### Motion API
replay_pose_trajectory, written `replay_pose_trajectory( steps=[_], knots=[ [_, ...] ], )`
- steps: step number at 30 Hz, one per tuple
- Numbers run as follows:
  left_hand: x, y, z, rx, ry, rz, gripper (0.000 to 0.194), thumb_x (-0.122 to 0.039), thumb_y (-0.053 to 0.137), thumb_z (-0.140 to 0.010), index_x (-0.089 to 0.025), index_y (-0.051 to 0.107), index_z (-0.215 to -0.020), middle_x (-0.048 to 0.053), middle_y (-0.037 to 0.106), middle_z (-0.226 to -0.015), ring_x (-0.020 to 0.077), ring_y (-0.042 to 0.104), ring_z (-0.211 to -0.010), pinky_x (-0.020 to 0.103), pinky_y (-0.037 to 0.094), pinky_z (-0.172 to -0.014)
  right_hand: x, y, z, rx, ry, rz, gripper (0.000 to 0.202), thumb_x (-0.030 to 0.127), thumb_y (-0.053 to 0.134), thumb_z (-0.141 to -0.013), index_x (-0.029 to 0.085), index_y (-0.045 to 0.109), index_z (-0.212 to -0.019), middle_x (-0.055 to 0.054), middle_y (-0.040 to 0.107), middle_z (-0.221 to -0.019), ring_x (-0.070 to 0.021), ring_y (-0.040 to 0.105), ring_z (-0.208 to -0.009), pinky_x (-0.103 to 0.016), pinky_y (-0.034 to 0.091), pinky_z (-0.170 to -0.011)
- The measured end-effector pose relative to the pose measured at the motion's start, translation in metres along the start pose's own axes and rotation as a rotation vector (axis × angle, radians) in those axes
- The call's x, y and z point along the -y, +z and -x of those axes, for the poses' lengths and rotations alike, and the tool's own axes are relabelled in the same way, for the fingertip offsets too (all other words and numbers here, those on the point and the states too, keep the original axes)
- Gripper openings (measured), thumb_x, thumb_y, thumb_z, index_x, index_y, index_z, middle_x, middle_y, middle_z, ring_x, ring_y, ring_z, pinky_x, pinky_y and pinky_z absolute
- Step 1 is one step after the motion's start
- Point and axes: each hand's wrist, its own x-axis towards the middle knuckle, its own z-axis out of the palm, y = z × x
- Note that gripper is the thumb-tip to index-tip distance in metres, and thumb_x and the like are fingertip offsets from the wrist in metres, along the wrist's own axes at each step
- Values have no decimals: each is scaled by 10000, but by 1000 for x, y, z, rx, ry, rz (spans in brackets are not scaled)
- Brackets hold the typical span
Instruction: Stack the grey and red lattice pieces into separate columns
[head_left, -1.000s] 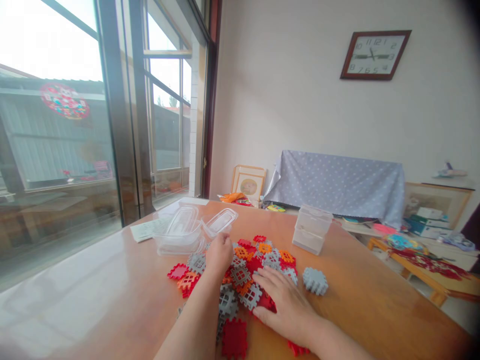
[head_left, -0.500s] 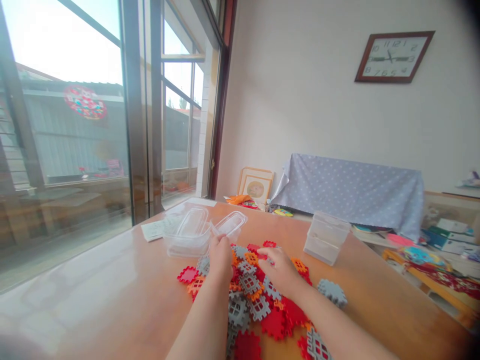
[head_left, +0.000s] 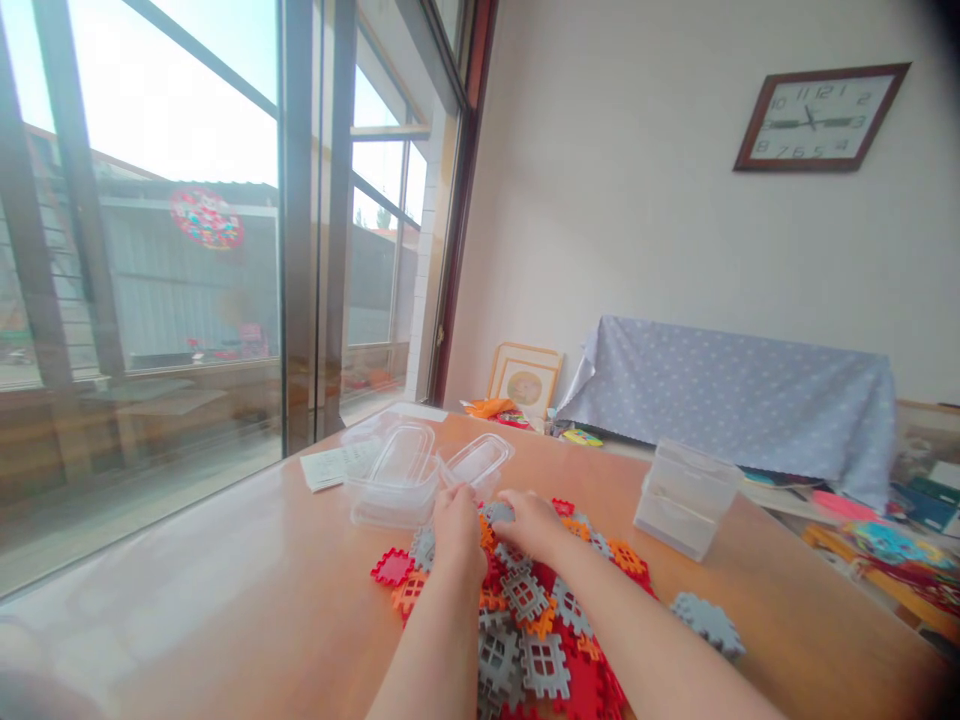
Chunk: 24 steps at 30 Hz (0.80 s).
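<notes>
A pile of interlocking plastic building tiles in grey, red and orange point(head_left: 525, 595), some with window-like openings, lies under and between my hands. My left hand point(head_left: 457, 530) is closed at the far left side of the pile, beside the clear containers; its fingertips are hidden, so what it grips does not show. Close by on the right, my right hand point(head_left: 531, 525) has its fingers curled on a grey tile point(head_left: 496, 513) at the far end of the pile.
Clear plastic containers point(head_left: 394, 495) and a clear lid point(head_left: 480, 462) stand beyond the left hand, near a paper sheet point(head_left: 330, 468). To the right are a clear box point(head_left: 686, 500) and a stack of grey tiles point(head_left: 707, 622). A window point(head_left: 187, 300) borders the table's left.
My right hand has moved left and inward, close to the left hand, and its fingers now curl on a grey tile. The view has turned slightly left.
</notes>
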Motion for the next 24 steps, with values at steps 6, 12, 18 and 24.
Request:
replay_pose_trajectory(
  steps=[6, 12, 18, 24],
  knots=[
    [0, 3, 2, 60, -34, 17, 300, -286, 561, -744, -176, 591, -1021, 94, 657, -1029, 201, 636, -912, 301, 449, -710, -3, -24, 14, -12, 4, -238, 457, 510, 567, -879, 205, 688, -1197, -79, 733, -1165, -258, 664, -1060, -374, 507, -905],
    [1, 12, 22, 315, -138, 2, 295, -368, 627, -787, -164, 613, -1000, 121, 679, -1040, 168, 648, -762, 292, 477, -659, -4, -48, 56, 40, 170, -770, 533, 543, 660, -817, 228, 664, -1248, -73, 710, -1216, -272, 627, -1127, -369, 513, -843],
    [2, 17, 42, 596, -213, -44, 384, -496, 663, -808, -171, 619, -1007, 106, 700, -979, 154, 653, -681, 289, 499, -638, -2, -72, 98, -43, 177, -821, 613, 544, 754, -732, 196, 676, -1231, -97, 706, -1221, -284, 642, -1107, -410, 511, -910],
    [3, 19, 45, 546, -80, -128, 359, -470, 684, -788, -164, 636, -969, 109, 719, -977, 166, 655, -773, 280, 480, -679, -57, -126, 149, -260, 186, -623, 583, 506, 761, -760, 247, 668, -1274, -85, 651, -1349, -302, 550, -1289, -466, 371, -1127]
  ],
)
